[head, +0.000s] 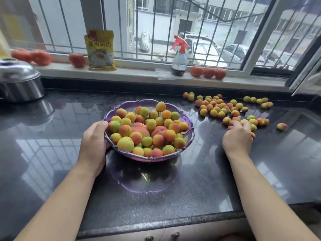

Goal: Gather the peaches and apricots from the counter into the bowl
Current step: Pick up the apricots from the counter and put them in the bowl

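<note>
A purple scalloped plastic bowl (pixel 190 136) sits mid-counter, heaped with several small apricots and two larger peaches (pixel 140 129). My left hand (pixel 93 141) grips the bowl's left rim, thumb over the edge. Several loose apricots (pixel 218 108) lie scattered on the dark counter to the bowl's right, up to the back wall. My right hand (pixel 238 136) lies palm down at the near edge of that scatter, its fingers curled over a few apricots, with bits of fruit showing at its fingertips and right side. One lone apricot (pixel 282 126) lies farther right.
A steel pot with lid (pixel 19 80) stands at the far left. On the window sill are several tomatoes (pixel 208 72), a yellow packet (pixel 100 49) and a spray bottle (pixel 179 58). An open window sash (pixel 305 79) juts in at right. The counter's front edge (pixel 156 225) is near me.
</note>
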